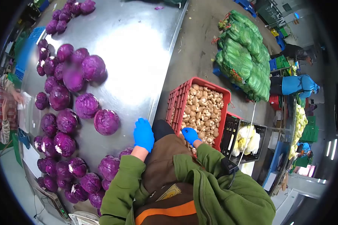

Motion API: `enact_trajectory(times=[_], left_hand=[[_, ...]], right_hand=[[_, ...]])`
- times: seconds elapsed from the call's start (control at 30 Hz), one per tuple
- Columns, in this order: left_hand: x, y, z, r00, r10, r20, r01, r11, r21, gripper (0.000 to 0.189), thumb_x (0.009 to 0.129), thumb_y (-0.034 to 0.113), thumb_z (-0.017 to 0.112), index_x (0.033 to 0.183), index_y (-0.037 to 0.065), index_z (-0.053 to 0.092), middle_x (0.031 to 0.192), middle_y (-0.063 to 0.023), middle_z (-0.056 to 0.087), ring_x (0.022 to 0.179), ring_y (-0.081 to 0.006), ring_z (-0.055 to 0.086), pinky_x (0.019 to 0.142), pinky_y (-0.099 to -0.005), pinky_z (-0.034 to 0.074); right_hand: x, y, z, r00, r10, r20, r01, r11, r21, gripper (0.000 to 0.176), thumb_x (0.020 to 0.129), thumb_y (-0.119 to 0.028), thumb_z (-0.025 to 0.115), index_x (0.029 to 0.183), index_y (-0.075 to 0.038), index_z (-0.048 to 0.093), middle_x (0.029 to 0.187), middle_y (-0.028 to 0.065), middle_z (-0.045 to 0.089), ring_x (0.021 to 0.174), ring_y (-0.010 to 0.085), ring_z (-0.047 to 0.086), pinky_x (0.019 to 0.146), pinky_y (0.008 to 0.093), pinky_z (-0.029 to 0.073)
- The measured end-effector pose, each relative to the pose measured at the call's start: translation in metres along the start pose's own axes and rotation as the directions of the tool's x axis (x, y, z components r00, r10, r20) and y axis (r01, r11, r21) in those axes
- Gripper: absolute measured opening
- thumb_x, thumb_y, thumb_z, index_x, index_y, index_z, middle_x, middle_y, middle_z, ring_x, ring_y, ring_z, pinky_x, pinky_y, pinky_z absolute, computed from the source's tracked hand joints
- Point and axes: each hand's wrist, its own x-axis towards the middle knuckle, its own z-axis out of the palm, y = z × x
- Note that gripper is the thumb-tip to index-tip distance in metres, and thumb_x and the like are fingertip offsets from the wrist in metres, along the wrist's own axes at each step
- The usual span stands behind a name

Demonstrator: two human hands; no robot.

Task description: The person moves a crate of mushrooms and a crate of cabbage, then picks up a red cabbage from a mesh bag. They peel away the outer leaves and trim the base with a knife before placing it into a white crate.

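Note:
My left hand (144, 134), in a blue glove, rests on the near edge of the steel table (133, 71) with its fingers stretched out and nothing held. Several purple cabbages lie on the table to its left; the nearest whole one is a round red cabbage (107, 122). More cabbages (109, 167) sit by my left sleeve. My right hand (191, 135), gloved in blue too, is curled closed at the near side of a red crate (229, 107) full of brown mushrooms (202, 108). Whatever its fingers may hold is hidden.
Green net sacks of vegetables (244, 56) are stacked on the floor beyond the crate. Beside it stands a black crate (229, 138) with bagged pale vegetables (248, 139). A co-worker in blue (294, 85) is at the right; another person's hand (18, 96) shows at the far left.

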Motion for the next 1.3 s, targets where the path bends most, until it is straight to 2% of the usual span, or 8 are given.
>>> enact_trajectory(times=[0.3, 0.47, 0.5, 0.53, 0.73, 1.2, 1.27, 1.3], left_hand=[[0.009, -0.010, -0.002, 0.999, 0.037, -0.026, -0.039, 0.997, -0.072, 0.048, 0.077, 0.028, 0.070, 0.111, -0.005, 0.059, 0.114, -0.0236, 0.057, 0.102, -0.0356, 0.058, 0.083, -0.0442, 0.051], [0.026, -0.009, -0.003, 0.992, -0.097, 0.084, 0.109, 0.983, -0.147, 0.033, 0.072, 0.027, 0.072, 0.096, 0.005, 0.069, 0.102, -0.0223, 0.060, 0.091, -0.0404, 0.063, 0.077, -0.0495, 0.054], [0.031, -0.011, 0.000, 0.983, -0.128, 0.134, 0.148, 0.977, -0.151, 0.029, 0.072, 0.027, 0.072, 0.093, 0.006, 0.070, 0.100, -0.0212, 0.062, 0.087, -0.0394, 0.064, 0.075, -0.0492, 0.054], [0.033, -0.008, 0.001, 0.967, -0.157, 0.200, 0.191, 0.968, -0.162, 0.025, 0.073, 0.027, 0.071, 0.089, 0.008, 0.071, 0.098, -0.0200, 0.063, 0.084, -0.0385, 0.065, 0.073, -0.0489, 0.055], [0.055, 0.014, -0.029, 0.840, -0.460, 0.288, 0.513, 0.847, -0.142, 0.019, 0.081, 0.016, 0.058, 0.083, 0.001, 0.069, 0.087, -0.0231, 0.067, 0.079, -0.0398, 0.067, 0.072, -0.0466, 0.055], [0.093, -0.003, -0.013, 0.839, -0.477, 0.261, 0.520, 0.845, -0.126, 0.018, 0.077, 0.019, 0.064, 0.075, 0.005, 0.074, 0.075, -0.0205, 0.068, 0.071, -0.0362, 0.068, 0.067, -0.0461, 0.055], [0.122, 0.004, -0.051, 0.879, -0.328, 0.346, 0.443, 0.829, -0.341, 0.027, 0.080, 0.029, 0.065, 0.072, 0.004, 0.073, 0.072, -0.0211, 0.067, 0.069, -0.0351, 0.067, 0.066, -0.0454, 0.053], [0.142, 0.009, -0.058, 0.901, -0.284, 0.327, 0.401, 0.832, -0.384, 0.027, 0.080, 0.029, 0.065, 0.072, 0.004, 0.073, 0.072, -0.0211, 0.067, 0.069, -0.0351, 0.067, 0.066, -0.0454, 0.053]], right_hand=[[0.052, -0.039, -0.099, 0.987, -0.147, -0.058, 0.134, 0.973, -0.186, 0.035, 0.089, -0.033, 0.052, 0.082, -0.004, 0.069, 0.087, 0.0252, 0.065, 0.085, 0.0429, 0.064, 0.074, 0.0492, 0.052], [0.196, 0.002, -0.182, 0.685, 0.006, 0.728, 0.314, 0.900, -0.303, 0.042, 0.092, -0.046, 0.052, 0.103, -0.011, 0.071, 0.093, 0.0090, 0.072, 0.084, 0.0205, 0.068, 0.079, 0.0357, 0.052], [0.163, -0.071, -0.205, 0.904, -0.126, 0.409, 0.389, 0.641, -0.662, 0.042, 0.095, -0.045, 0.044, 0.108, -0.016, 0.071, 0.099, 0.0100, 0.072, 0.088, 0.0206, 0.068, 0.082, 0.0376, 0.052], [0.210, -0.089, -0.221, 0.637, 0.336, 0.694, 0.303, 0.718, -0.626, 0.042, 0.095, -0.044, 0.041, 0.108, -0.017, 0.070, 0.106, 0.0123, 0.071, 0.095, 0.0241, 0.068, 0.086, 0.0408, 0.050], [0.380, -0.115, -0.232, 0.480, -0.139, 0.866, 0.585, 0.786, -0.198, 0.034, 0.092, -0.039, 0.049, 0.102, -0.014, 0.070, 0.101, 0.0111, 0.072, 0.091, 0.0252, 0.068, 0.081, 0.0388, 0.052], [0.440, -0.101, -0.291, 0.724, -0.140, 0.675, 0.146, 0.988, 0.048, 0.031, 0.098, -0.032, 0.054, 0.111, -0.007, 0.069, 0.112, 0.0159, 0.069, 0.102, 0.0278, 0.064, 0.091, 0.0370, 0.049], [0.467, -0.071, -0.312, 0.525, -0.569, 0.633, 0.840, 0.466, -0.278, 0.027, 0.096, -0.028, 0.057, 0.107, -0.007, 0.069, 0.106, 0.0179, 0.068, 0.098, 0.0295, 0.064, 0.088, 0.0379, 0.050], [0.372, -0.176, -0.369, 0.753, -0.253, 0.607, 0.418, 0.897, -0.145, 0.026, 0.094, -0.028, 0.061, 0.104, -0.005, 0.068, 0.101, 0.0155, 0.069, 0.090, 0.0252, 0.064, 0.083, 0.0377, 0.050]])
